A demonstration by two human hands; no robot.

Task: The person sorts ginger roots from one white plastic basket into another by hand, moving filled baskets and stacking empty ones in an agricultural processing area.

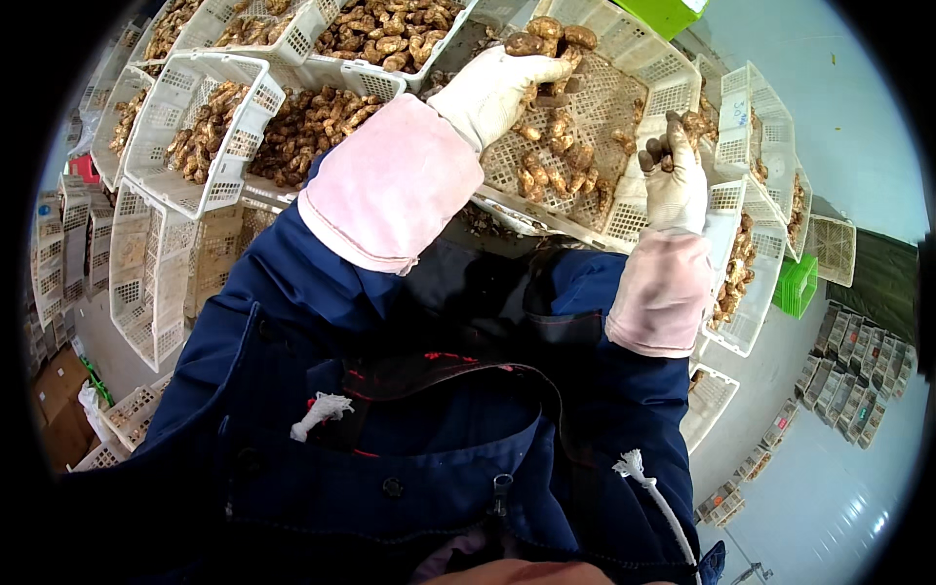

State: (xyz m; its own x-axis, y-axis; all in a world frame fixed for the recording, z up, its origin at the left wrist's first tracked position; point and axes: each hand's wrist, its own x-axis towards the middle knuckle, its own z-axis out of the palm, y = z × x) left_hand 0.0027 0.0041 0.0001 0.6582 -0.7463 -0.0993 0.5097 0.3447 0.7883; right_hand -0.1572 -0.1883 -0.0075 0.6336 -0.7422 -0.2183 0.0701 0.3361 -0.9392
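Both my hands wear cream gloves with pink cuffs. My left hand [492, 97] is closed around several brown mushroom-like pieces [548, 41] with dark rounded ends, above a shallow white plastic crate [609, 88]. More knobbly brown and cream pieces [556, 175] lie on its mesh floor, mostly toward the near side. My right hand [675, 185] is raised at the crate's right side, its dark-stained fingers partly curled. A brown piece [695, 124] shows beside those fingertips; whether they grip it is unclear.
Crates heaped with similar pieces [390, 34] stand at the far left, including a deeper white crate [146, 132]. More filled crates [741, 273] line the right. Green crates [798, 285] and stacked grey crates [853, 366] stand farther right on the floor.
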